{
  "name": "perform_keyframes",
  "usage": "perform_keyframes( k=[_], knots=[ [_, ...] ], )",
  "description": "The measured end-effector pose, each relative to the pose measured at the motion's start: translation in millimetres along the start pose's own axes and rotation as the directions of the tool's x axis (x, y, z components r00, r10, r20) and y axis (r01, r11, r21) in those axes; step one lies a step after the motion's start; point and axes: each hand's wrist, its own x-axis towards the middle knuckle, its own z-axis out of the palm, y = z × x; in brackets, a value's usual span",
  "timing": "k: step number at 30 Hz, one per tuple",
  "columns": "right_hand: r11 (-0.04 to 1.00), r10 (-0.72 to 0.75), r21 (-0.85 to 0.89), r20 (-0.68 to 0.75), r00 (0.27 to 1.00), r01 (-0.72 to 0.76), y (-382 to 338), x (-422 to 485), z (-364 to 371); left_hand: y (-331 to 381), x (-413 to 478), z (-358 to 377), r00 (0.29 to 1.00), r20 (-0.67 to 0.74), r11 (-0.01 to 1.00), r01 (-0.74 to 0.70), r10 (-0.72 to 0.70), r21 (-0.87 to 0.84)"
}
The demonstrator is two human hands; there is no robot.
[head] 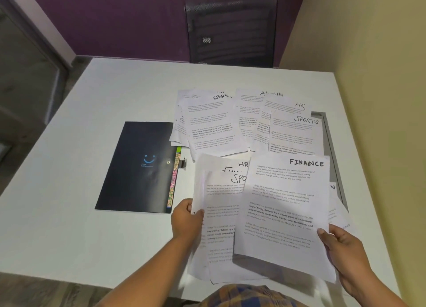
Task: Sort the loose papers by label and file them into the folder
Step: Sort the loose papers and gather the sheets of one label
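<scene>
A dark folder (136,168) lies shut on the white table, coloured tabs (173,180) marked ADMIN and SPORTS showing along its right edge. My left hand (185,219) grips the left edge of a fanned stack of papers (219,205) labelled HR, FINANCE and SPORTS. My right hand (341,244) pinches the lower right corner of a sheet headed FINANCE (283,205), lifted over that stack. Several loose sheets (249,122) marked SPORTS, ADMIN and HR lie spread on the table behind.
The white table (80,214) runs up to a cream wall on the right. A black mesh chair (230,30) stands behind the far edge against a purple wall. A grey slot (332,145) shows near the wall, partly under papers.
</scene>
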Motion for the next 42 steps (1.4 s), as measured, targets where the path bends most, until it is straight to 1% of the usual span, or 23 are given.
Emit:
perform_keyframes(
  k=[2, 3, 4, 5, 6, 7, 9, 12, 13, 15, 16, 18, 20, 23, 26, 28, 29, 32, 34, 37, 42],
  knots=[
    [1.000, 0.005, 0.007, -0.011, 1.000, -0.004, 0.3, 1.9, -1.2, 0.0, 0.8, 2.4, 1.000, -0.001, 0.999, -0.028, 0.028, 0.017],
    [1.000, -0.001, 0.007, -0.013, 1.000, 0.001, 0.3, 2.6, -1.8, -0.8, 0.8, 4.5, 0.997, -0.041, 0.995, -0.064, 0.067, 0.071],
    [1.000, -0.007, 0.008, -0.009, 1.000, 0.007, 0.2, 3.5, -2.2, -2.4, 1.2, 6.6, 0.987, -0.118, 0.979, -0.091, 0.114, 0.183],
    [1.000, -0.008, 0.009, -0.006, 1.000, 0.008, 0.0, 4.3, -2.5, -4.1, 1.7, 8.3, 0.965, -0.204, 0.942, -0.094, 0.166, 0.322],
    [1.000, -0.012, 0.009, -0.005, 1.000, 0.012, 0.4, 5.6, -2.8, -4.9, 0.6, 9.2, 0.945, -0.264, 0.912, -0.072, 0.192, 0.404],
    [1.000, -0.017, 0.010, -0.010, 1.000, 0.017, 1.0, 6.8, -2.9, -4.3, -1.6, 10.6, 0.943, -0.274, 0.903, -0.054, 0.186, 0.427],
    [1.000, -0.019, 0.007, -0.023, 1.000, 0.019, 0.8, 7.6, -1.8, -5.8, -3.6, 17.2, 0.971, -0.215, 0.914, -0.008, 0.104, 0.405],
    [1.000, -0.018, 0.016, -0.029, 0.999, 0.018, 0.6, 6.8, -0.2, -5.4, -4.2, 27.7, 0.992, -0.121, 0.884, 0.090, -0.038, 0.458],
    [1.000, -0.017, 0.023, -0.024, 1.000, 0.017, 0.2, 5.6, 0.2, -4.5, -3.7, 29.6, 0.993, -0.104, 0.896, 0.098, -0.058, 0.432],
    [0.999, -0.033, 0.019, -0.026, 0.999, 0.033, -0.9, 3.1, 0.3, -5.7, -0.9, 31.4, 0.994, -0.043, 0.943, 0.109, -0.100, 0.316],
    [0.999, -0.044, 0.018, -0.028, 0.999, 0.044, -2.2, 2.0, 0.3, -7.0, 1.0, 31.3, 0.993, -0.012, 0.951, 0.120, -0.121, 0.285],
    [0.998, -0.054, 0.017, -0.029, 0.998, 0.055, -3.5, 0.8, -0.7, -8.9, 4.4, 29.6, 0.986, 0.048, 0.940, 0.139, -0.162, 0.311],
    [0.999, -0.045, 0.008, -0.036, 0.998, 0.046, -2.5, 0.5, -1.5, -8.2, 6.8, 28.1, 0.984, 0.044, 0.918, 0.146, -0.174, 0.370],
    [0.999, -0.027, 0.021, -0.034, 0.999, 0.028, -3.1, -2.7, -0.7, -0.1, 8.7, 30.6, 0.984, -0.030, 0.872, 0.172, -0.178, 0.459],
    [0.999, -0.011, 0.047, -0.027, 1.000, 0.012, -4.0, -5.0, 0.1, 6.9, 8.9, 37.2, 0.974, -0.048, 0.900, 0.221, -0.219, 0.376],
    [0.998, 0.000, 0.058, -0.012, 1.000, 0.001, -5.8, -6.4, 1.0, 7.5, 8.3, 39.9, 0.974, -0.041, 0.922, 0.225, -0.224, 0.316],
    [0.998, 0.001, 0.061, -0.013, 1.000, -0.001, -6.9, -7.3, 1.5, 6.0, 8.2, 40.2, 0.977, -0.025, 0.932, 0.209, -0.212, 0.296],
    [0.998, 0.001, 0.055, -0.016, 1.000, 0.000, -6.9, -6.5, 0.9, 3.3, 5.9, 36.1, 0.990, 0.068, 0.972, 0.105, -0.121, 0.209],
    [0.999, 0.012, 0.040, -0.026, 1.000, -0.011, -5.1, -3.6, -0.3, 3.7, 4.2, 31.0, 0.993, 0.087, 0.985, 0.067, -0.081, 0.157],
    [1.000, 0.005, 0.007, -0.031, 1.000, -0.004, -5.7, -4.3, 0.1, 6.6, 0.0, 24.2, 0.999, 0.029, 0.989, 0.015, -0.019, 0.148],
    [0.998, -0.032, -0.057, -0.028, 0.999, 0.030, -12.5, -10.6, 7.1, 18.2, -6.2, 21.1, 0.999, -0.031, 1.000, 0.010, -0.010, -0.016]
  ],
)
